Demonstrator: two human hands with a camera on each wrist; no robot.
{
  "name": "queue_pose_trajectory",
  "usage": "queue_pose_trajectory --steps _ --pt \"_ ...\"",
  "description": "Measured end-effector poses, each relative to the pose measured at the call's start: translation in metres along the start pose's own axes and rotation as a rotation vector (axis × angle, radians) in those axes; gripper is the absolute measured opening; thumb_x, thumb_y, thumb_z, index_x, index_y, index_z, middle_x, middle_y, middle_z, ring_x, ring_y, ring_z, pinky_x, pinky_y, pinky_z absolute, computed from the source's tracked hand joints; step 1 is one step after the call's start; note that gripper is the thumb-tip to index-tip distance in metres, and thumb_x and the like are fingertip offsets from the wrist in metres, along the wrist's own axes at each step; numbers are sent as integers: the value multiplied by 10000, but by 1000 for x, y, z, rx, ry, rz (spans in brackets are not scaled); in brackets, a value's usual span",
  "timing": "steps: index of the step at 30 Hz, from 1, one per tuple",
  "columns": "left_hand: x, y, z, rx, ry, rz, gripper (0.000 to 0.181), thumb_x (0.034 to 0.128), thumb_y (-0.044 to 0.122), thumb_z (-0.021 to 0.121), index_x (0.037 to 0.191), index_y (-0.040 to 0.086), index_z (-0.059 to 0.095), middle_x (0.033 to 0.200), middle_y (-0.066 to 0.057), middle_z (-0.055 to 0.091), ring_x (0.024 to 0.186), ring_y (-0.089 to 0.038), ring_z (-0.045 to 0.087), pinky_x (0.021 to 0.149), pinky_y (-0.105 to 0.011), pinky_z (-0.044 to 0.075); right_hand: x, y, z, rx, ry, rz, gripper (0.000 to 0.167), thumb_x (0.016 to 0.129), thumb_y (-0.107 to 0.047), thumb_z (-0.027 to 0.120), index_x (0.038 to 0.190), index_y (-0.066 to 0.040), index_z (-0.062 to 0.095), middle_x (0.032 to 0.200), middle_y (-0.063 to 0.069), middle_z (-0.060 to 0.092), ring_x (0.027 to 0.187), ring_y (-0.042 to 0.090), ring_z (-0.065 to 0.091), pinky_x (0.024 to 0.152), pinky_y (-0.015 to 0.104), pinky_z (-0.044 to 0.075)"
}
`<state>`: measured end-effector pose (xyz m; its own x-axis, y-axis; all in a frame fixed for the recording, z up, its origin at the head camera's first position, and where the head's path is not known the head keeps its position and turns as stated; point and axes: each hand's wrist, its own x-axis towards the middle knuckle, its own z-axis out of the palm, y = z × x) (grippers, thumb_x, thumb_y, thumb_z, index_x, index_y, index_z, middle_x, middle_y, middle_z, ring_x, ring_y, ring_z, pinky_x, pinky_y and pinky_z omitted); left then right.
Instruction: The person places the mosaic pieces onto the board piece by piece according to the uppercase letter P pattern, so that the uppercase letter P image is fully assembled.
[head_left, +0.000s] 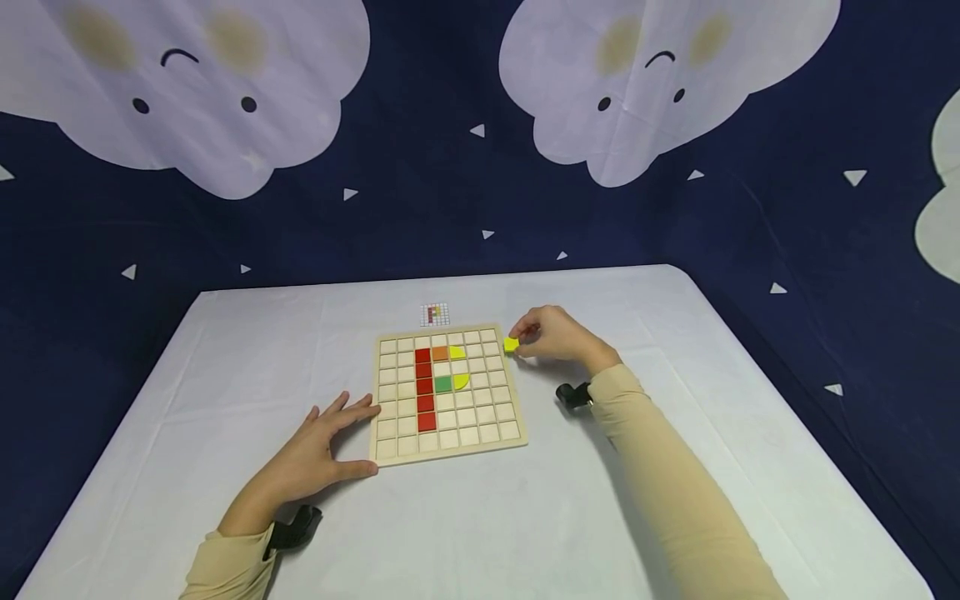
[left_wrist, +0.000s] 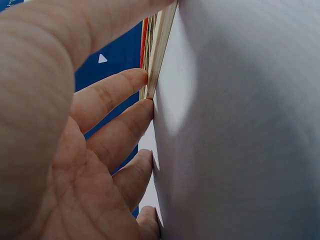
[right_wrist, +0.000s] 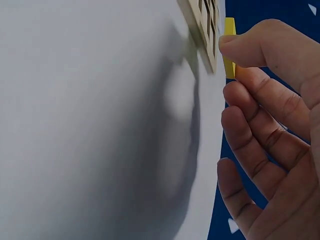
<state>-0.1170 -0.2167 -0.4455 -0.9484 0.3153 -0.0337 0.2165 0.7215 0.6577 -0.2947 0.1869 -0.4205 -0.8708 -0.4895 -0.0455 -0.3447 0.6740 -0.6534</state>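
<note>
A square wooden grid board (head_left: 476,414) lies on the table, with a column of red tiles (head_left: 425,386), an orange tile (head_left: 440,353), a green tile (head_left: 443,383) and two yellow tiles with a rounded side (head_left: 461,382) set in it. My left hand (head_left: 315,450) has its fingers spread and touches the board's left edge with thumb and fingertips; the left wrist view shows fingertips against the wooden edge. Beyond the board's right edge, my right hand (head_left: 557,335) pinches a yellow tile (right_wrist: 229,47) between thumb and forefinger, above the table.
Behind the board lies a small printed pattern card (head_left: 435,314) showing a coloured grid. A white cloth covers the table (head_left: 600,517). A dark blue curtain (head_left: 427,225) with clouds and triangles hangs behind.
</note>
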Motion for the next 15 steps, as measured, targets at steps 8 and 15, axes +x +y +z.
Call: queue_pose_trajectory --steps 8,15 --pt "0 -1 1 0 0 0 831 767 360 971 1492 138 633 1672 -160 482 1630 -524 217 1254 -820 66 11 -18 17 1 -34 -55 258 869 -127 851 1116 -65 811 1132 72 787 1005 194 710 946 349 606" --pt "0 -2 2 1 4 7 830 766 357 971 1491 137 633 1672 -159 483 1629 -525 220 1254 -820 68 19 -37 31 10 -67 -96 272 871 -135 846 1128 -57 804 1145 73 782 983 175 705 913 314 607"
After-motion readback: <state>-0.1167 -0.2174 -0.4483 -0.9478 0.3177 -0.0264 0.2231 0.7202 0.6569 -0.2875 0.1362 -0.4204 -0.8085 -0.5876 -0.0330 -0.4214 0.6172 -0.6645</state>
